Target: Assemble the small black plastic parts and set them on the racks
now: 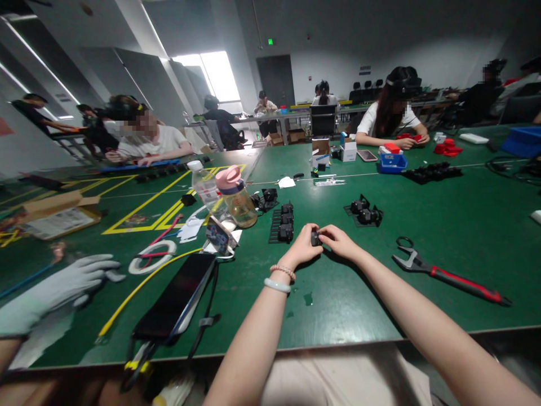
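Between my two hands, just above the green table, is a small black block-like part [315, 238]; its exact kind I cannot make out. My left hand [302, 246] wraps its fingers round the part from the left, with a bead bracelet and a pale bangle on the wrist. From the right, the fingertips of my right hand [338, 241] press on the same part. A black rack with several black blocks [286, 223] stands left of my hands. To the right and farther back sits another group of black parts [364, 213].
An adjustable wrench [456, 280] with red-black handles lies at right. On the left are a phone [175, 296], a pink-lidded bottle [236, 197], a yellow cable [143, 287] and a co-worker's gloved hand [76, 282]. A blue bin [393, 163] stands farther back, near other people.
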{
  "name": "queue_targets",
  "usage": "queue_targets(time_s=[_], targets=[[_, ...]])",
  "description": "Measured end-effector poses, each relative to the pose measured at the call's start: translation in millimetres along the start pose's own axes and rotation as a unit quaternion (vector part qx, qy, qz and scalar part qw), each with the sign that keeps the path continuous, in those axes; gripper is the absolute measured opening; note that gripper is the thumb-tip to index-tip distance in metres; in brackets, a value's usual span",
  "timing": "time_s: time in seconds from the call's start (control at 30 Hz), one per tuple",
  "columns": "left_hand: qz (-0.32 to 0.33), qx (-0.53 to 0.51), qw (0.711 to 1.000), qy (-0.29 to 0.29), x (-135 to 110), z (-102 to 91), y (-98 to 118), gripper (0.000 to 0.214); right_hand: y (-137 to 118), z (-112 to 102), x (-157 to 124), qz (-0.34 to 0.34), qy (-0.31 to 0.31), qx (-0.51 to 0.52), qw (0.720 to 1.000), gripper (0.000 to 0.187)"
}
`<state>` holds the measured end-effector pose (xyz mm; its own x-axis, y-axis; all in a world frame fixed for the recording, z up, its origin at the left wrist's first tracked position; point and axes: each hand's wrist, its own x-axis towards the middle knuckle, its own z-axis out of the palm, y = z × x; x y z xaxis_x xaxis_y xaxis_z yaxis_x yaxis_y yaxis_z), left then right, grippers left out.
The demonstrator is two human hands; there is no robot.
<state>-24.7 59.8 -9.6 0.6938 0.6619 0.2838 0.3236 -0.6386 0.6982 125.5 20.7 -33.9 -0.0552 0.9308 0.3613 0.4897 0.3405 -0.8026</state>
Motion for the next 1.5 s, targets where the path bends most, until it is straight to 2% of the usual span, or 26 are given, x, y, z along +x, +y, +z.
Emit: queue_targets(time_s=[0.23, 0.5, 1.2, 1.5], targets=[[0.001, 0.002, 1.0, -0.004, 0, -1.2, 1, 0.051, 7, 3, 0, 0.009, 0.027, 0.04, 0.999, 0.025], [0.012, -0.006, 1.0, 0.002, -1, -0.9, -2, 0.048, -2, 1, -3, -0.022, -0.007, 0.068, 0.997, 0.033], [-0.013, -0.011, 1.0, 0.004, -2, -1.9, 1, 0.052, -2, 1, 0, -0.018, 0.007, -0.03, 0.999, 0.02], [-0.012, -0.004, 1.0, 0.005, -2, -2.0, 2, 0.051, 0, 2, 0, -0.005, 0.026, -0.024, 0.999, 0.023]])
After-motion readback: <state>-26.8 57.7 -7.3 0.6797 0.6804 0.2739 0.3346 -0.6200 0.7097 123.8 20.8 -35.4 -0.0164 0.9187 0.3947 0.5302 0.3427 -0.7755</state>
